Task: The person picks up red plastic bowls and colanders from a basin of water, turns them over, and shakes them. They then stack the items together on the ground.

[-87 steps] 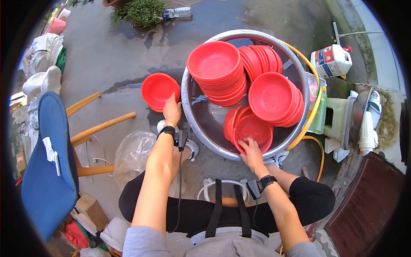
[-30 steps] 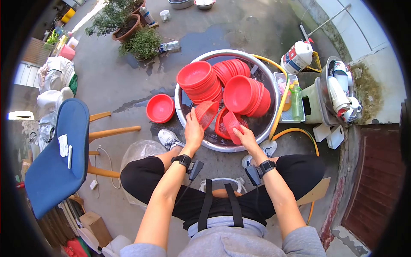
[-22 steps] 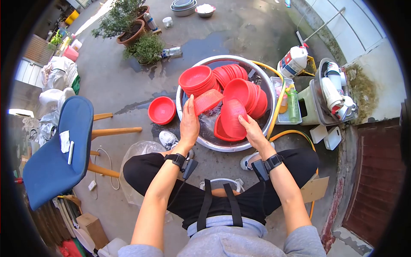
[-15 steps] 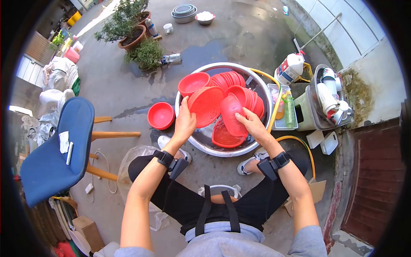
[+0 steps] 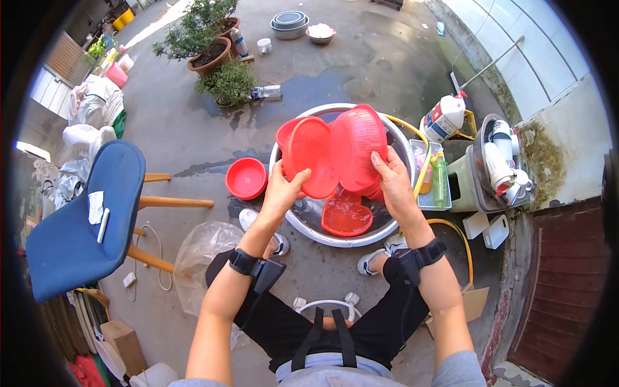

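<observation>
Over a large metal tub [image 5: 302, 227] of water, my left hand [image 5: 284, 190] grips the rim of a red plastic basket [image 5: 311, 158], thumb inside. My right hand [image 5: 395, 184] is closed on the edge of another red basket [image 5: 360, 148] with small slots in its wall. Both baskets are tilted up side by side, their edges meeting or overlapping. Below them a red heart-shaped basket [image 5: 348, 218] sits in the tub, partly under water. Other red baskets in the tub are mostly hidden behind the two held ones.
A red bowl [image 5: 246, 178] lies on the ground left of the tub. A yellow hose [image 5: 425, 161] runs along the right rim, near a clear tray [image 5: 433, 197] with bottles and a white jug [image 5: 443, 117]. A blue chair [image 5: 97, 219] stands at left, potted plants [image 5: 213, 58] beyond.
My right hand has raised and turned its basket upward, away from the heart-shaped one. The left basket has tilted more upright. The view has shifted slightly.
</observation>
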`<move>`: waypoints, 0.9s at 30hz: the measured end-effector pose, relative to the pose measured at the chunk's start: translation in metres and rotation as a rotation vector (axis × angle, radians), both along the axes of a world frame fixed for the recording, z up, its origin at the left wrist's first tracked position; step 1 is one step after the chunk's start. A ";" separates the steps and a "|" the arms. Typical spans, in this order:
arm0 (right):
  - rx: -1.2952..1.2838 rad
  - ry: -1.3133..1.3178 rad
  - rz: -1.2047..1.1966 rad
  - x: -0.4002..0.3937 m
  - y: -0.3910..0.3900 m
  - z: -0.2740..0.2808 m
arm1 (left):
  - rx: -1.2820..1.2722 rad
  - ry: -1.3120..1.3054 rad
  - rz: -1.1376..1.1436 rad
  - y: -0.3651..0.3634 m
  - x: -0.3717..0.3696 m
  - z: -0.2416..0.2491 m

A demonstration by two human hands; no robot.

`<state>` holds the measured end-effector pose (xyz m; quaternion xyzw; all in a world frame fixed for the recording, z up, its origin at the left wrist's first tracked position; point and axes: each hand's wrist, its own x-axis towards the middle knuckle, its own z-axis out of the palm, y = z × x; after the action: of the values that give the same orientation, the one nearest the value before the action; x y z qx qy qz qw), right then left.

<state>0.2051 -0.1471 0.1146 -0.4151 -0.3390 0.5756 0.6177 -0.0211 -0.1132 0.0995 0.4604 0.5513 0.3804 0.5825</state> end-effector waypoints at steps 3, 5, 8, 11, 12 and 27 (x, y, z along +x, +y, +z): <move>0.079 -0.299 -0.067 -0.017 -0.005 0.010 | -0.108 -0.089 -0.092 -0.005 0.006 0.012; 0.170 -0.594 -0.123 -0.028 -0.012 0.017 | -0.173 -0.155 -0.093 -0.005 0.012 0.015; 0.262 -0.796 -0.094 -0.033 -0.019 0.019 | -0.182 -0.242 -0.121 -0.008 0.017 0.019; 0.434 -1.318 -0.189 -0.036 -0.031 0.014 | -0.191 -0.341 -0.138 -0.015 0.019 0.030; 0.429 -1.318 -0.191 -0.035 -0.035 0.014 | -0.202 -0.396 -0.142 -0.018 0.019 0.033; 0.443 -1.564 -0.190 -0.035 -0.098 -0.002 | -0.102 -0.445 -0.329 -0.054 0.009 0.002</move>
<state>0.1704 -0.2450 0.1129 -0.5919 -0.7411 -0.0157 0.3165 -0.0120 -0.1674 0.1016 0.4189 0.3462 0.3441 0.7657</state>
